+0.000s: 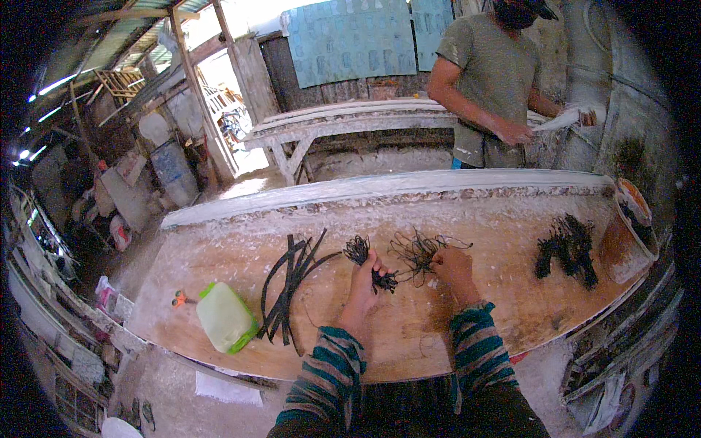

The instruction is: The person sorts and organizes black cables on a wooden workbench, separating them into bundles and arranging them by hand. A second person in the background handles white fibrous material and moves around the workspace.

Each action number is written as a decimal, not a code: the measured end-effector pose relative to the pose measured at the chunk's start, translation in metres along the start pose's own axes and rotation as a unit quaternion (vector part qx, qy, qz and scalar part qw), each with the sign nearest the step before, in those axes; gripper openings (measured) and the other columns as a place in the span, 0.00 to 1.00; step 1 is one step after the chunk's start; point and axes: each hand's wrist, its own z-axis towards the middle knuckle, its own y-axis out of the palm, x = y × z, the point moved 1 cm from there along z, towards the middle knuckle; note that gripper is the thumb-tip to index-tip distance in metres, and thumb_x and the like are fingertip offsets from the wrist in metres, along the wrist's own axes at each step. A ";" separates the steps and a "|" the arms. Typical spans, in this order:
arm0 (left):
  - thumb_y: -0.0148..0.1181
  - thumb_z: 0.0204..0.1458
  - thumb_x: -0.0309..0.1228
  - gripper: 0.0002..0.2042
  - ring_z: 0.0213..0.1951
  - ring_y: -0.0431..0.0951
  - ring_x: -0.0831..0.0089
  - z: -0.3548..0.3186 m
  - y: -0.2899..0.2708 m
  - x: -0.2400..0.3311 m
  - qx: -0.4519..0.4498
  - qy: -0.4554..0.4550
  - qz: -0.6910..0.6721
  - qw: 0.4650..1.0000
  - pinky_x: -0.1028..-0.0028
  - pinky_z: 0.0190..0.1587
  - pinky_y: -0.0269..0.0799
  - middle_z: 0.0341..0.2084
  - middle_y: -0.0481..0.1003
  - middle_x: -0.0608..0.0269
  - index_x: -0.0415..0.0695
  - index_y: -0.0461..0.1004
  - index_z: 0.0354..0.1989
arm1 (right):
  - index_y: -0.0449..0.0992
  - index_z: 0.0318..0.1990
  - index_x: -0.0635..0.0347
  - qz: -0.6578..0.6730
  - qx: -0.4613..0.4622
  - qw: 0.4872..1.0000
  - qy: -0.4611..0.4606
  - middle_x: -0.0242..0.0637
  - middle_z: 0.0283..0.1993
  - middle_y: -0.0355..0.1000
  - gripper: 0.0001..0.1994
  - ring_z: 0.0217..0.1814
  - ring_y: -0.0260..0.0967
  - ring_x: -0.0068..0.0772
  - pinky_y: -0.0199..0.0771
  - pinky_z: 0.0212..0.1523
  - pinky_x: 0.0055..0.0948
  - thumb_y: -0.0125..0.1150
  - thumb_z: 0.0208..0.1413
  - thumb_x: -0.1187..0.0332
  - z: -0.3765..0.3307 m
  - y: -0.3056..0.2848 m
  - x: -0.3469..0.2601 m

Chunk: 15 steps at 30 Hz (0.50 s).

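In the head view, we work with both hands over a wooden bench [197, 252], its far edge lined by a whitened ledge [387, 192]. Near the bench's middle, the fingers of our left hand [364, 281] wrap around a bundle of dark, looped cords [357, 250], which sticks out above and below the grip. Just beside it, toward the right edge, our right hand [453, 269] has its fingers curled together, pinching strands of a loose dark tangle [413, 258]; which strands, we cannot tell. Black strips [283, 299] lie crossed to our left. Toward the near left corner sit a green-trimmed container [226, 319] and orange-handled scissors [182, 298]. More dark bundles [568, 252] lie near the right edge, beside a bucket [624, 252]. Beyond the far edge, a co-worker [488, 87] in a cap handles white material [561, 121].
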 end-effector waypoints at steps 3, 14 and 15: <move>0.51 0.52 0.38 0.11 0.17 0.61 0.79 0.004 -0.005 -0.002 -0.007 0.006 0.014 1.000 0.72 0.32 0.67 0.14 0.58 0.73 0.49 0.61 0.23 | 0.77 0.24 0.51 0.031 0.034 0.999 -0.007 0.37 0.27 0.70 0.08 0.32 0.68 0.41 0.66 0.32 0.40 0.62 0.38 0.59 0.001 -0.004 -0.004; 0.52 0.52 0.38 0.12 0.19 0.62 0.79 0.001 -0.002 -0.007 0.001 -0.008 0.044 0.999 0.74 0.30 0.67 0.15 0.58 0.73 0.43 0.65 0.37 | 0.77 0.25 0.57 0.181 0.112 0.976 -0.035 0.37 0.23 0.72 0.09 0.24 0.70 0.31 0.67 0.27 0.29 0.62 0.41 0.62 0.001 -0.004 -0.008; 0.52 0.52 0.38 0.12 0.19 0.62 0.78 0.001 -0.003 -0.007 0.002 -0.009 0.043 0.999 0.73 0.30 0.67 0.15 0.58 0.73 0.43 0.65 0.38 | 0.77 0.25 0.58 0.194 0.101 0.975 -0.042 0.36 0.22 0.72 0.09 0.23 0.70 0.30 0.67 0.26 0.28 0.62 0.41 0.63 0.001 -0.004 -0.009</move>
